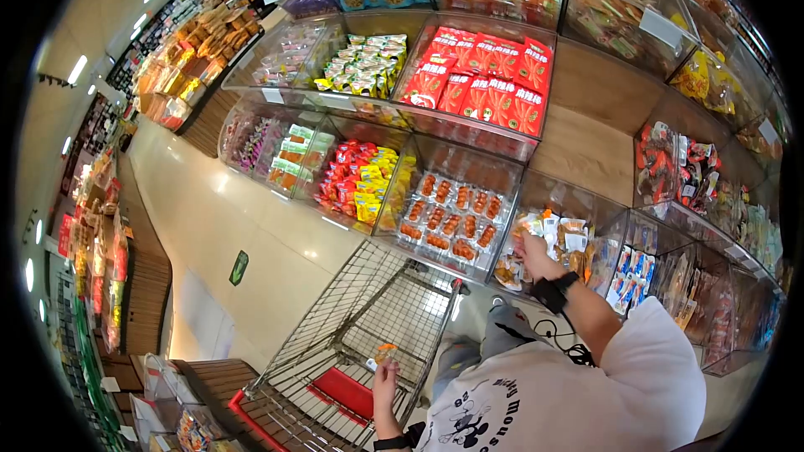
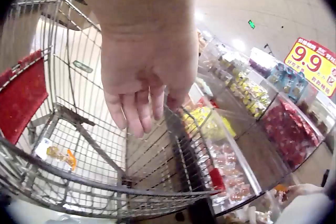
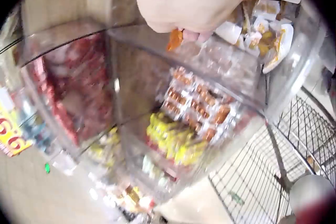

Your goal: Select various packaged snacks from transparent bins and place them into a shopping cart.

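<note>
My right hand [image 1: 536,256] reaches into a clear bin of loose snack packets [image 1: 573,236] with white and orange wrapping. In the right wrist view, an orange packet corner [image 3: 175,39] sticks out from under the curled fingers of this hand [image 3: 191,3]; the hand hides the rest. Over the shopping cart [image 1: 335,310] hangs my left hand [image 1: 384,385], its fingers loose and holding nothing. Below it, a small packet [image 2: 62,157] with an orange end and a white end lies on the cart's wire floor.
Left of the right hand's bin, a clear bin holds brown snacks in trays [image 1: 452,216]. Red packets [image 1: 481,75] fill the bin above. More snack bins [image 1: 632,272] stand to the right. Clear bin walls [image 3: 236,95] rise around the right hand. A wooden display stand [image 1: 146,285] is across the aisle.
</note>
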{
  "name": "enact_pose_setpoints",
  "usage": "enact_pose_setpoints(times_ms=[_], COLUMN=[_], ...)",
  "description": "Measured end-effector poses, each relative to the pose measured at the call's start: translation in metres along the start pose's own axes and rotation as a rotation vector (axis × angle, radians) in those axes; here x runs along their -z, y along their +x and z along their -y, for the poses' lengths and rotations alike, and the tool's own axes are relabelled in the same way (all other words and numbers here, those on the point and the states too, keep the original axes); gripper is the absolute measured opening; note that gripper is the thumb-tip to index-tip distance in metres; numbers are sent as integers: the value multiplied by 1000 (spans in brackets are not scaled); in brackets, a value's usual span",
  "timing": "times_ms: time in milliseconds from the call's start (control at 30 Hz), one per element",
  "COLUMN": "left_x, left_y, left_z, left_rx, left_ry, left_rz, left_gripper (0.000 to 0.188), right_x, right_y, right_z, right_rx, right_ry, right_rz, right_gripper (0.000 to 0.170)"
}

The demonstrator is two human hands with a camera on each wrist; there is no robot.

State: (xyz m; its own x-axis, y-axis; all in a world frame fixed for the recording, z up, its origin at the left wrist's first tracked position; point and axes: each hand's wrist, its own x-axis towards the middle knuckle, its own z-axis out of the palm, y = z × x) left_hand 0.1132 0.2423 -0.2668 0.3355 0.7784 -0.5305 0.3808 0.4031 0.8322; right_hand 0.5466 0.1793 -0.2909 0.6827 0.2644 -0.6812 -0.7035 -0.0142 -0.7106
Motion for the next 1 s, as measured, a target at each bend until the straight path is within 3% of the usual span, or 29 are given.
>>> enact_pose_setpoints(times_ms=[67, 167, 267, 333, 400, 500, 567, 633, 667, 733, 800, 833, 867, 933, 967, 1000], left_x=[-13, -30, -54, -65, -70, -51, -33, -10, -1, 9, 31, 44, 57, 86, 98, 105], left_y=[4, 12, 7, 0, -12, 2, 1, -15, -21, -33, -29, -18, -15, -8, 11, 19], left_z=[-23, -50, -94, -112, -123, -93, -68, -50, -43, -20, 17, 29, 26, 22, 59, 76], left_rx=[-90, -194, -191, -212, -247, -128, -74, 24, 67, 46, 202, 123, 44, 218, 234, 187], left_ry=[-18, 22, 13, -233, -506, -434, -396, -450, -476, -453, -453, -521, -587, -554, -288, -151], left_rz=[13, 131, 336, 509, 589, 403, 185, 99, 67, -91, -212, -274, -338, -471, -607, -667], left_gripper=[32, 37, 40, 43, 41, 35, 26, 25, 25, 23, 26, 30, 33, 64, 67, 69], right_x=[10, 14, 9, 7, -13, -43, -60, -77, -89, -106, -129, -138, -146, -172, -184, -189], right_y=[-30, -119, -188, -201, -213, -204, -200, -196, -199, -212, -220, -217, -209, -202, -200, -199], right_z=[4, 12, 7, -4, -2, -55, -96, -135, -153, -177, -213, -234, -258, -300, -290, -287], right_rx=[14, 197, 538, 731, 704, 730, 525, 289, -27, -132, -132, -131, 30, 372, 224, 233], right_ry=[37, 87, -332, -645, -940, -1126, -1081, -1067, -965, -800, -742, -708, -825, -1022, -1298, -1412], right_rz=[107, 206, 326, 580, 1008, 1452, 1386, 1291, 1262, 1358, 1447, 1482, 1414, 1283, 1257, 1283], right_gripper=[8, 3, 6, 9, 13, 17, 19, 23, 26, 28, 31, 33, 37, 45, 55, 53])
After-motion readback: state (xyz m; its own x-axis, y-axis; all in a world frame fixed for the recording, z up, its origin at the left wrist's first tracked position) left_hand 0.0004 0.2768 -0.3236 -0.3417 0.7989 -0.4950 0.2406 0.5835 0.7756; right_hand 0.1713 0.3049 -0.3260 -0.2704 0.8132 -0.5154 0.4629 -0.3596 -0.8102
